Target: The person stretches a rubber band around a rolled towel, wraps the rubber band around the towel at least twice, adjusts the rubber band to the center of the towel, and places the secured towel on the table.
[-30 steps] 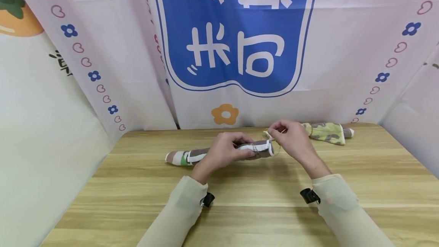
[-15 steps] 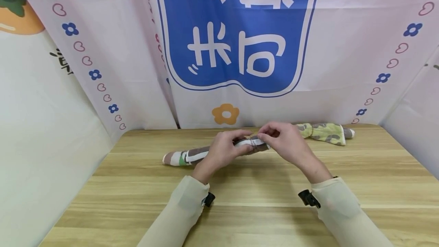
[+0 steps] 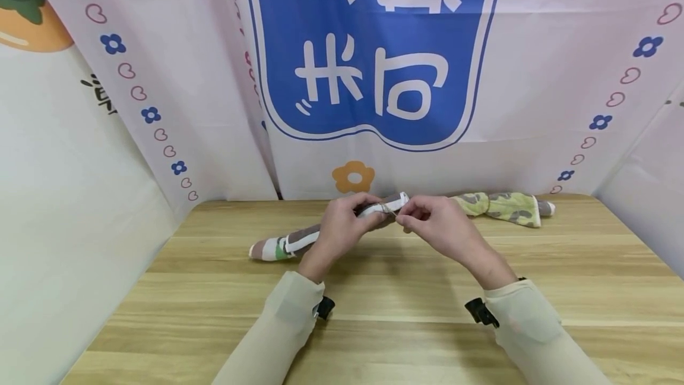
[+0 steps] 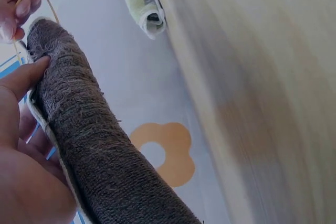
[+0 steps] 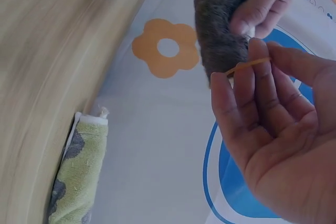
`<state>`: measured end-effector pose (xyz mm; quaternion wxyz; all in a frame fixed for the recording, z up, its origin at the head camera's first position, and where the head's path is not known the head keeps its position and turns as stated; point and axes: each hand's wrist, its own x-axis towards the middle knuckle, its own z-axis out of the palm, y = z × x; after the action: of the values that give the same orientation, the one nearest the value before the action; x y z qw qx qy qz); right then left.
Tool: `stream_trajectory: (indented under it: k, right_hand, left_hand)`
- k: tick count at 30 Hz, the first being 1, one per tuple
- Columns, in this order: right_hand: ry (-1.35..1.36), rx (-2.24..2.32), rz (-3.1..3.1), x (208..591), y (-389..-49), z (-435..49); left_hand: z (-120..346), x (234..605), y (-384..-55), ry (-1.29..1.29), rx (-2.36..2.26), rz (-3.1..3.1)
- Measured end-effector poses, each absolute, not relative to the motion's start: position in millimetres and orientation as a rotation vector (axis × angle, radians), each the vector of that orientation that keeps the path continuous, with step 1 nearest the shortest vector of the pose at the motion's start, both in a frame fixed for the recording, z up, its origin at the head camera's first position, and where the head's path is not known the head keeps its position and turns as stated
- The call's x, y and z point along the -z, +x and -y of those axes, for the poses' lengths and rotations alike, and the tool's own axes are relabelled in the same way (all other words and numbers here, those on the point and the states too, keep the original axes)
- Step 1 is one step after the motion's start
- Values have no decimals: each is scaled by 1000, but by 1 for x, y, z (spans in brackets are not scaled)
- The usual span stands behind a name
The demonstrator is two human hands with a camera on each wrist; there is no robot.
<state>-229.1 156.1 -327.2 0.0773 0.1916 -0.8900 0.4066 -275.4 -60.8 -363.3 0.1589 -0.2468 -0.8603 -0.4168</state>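
Note:
A rolled brown-grey towel (image 3: 303, 240) with a white edge lies at a slant, its right end raised off the table. My left hand (image 3: 339, 223) grips the roll near that end, thumb on the near side. In the left wrist view, the dark terry surface of the towel (image 4: 94, 114) fills the middle. My right hand (image 3: 445, 224), just beside the raised end, pinches a thin orange-yellow rubber band (image 5: 247, 65). In the right wrist view the band runs from thumb and fingers toward the towel's end; how far it circles the roll is partly hidden.
Behind the right hand lies a second rolled towel (image 3: 513, 208), yellow-green with grey patches, tied at its middle. The wooden table (image 3: 406, 325) meets a printed cloth backdrop (image 3: 299, 165) along its back edge.
The brown-grey towel's right end has swung up and left. My right hand has shifted left and slightly down, from beyond the end to beside the roll, still pinching the band.

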Motion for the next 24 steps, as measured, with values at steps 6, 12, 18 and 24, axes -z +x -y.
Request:
stream_trajectory:
  k: [6,12,18,24]
  right_hand:
    - [630,-1216,2636,334,-233,-153]
    - [568,-1214,2630,342,-238,-156]
    - [529,-1248,2649,349,-243,-160]
    - [458,-1241,2639,355,-247,-163]
  left_hand:
    - [64,361,-277,-637,1306,2405]
    - [67,357,-278,-612,1445,2338]
    - [71,350,-277,-624,1598,2275]
    - [73,344,-274,-702,1701,2291]
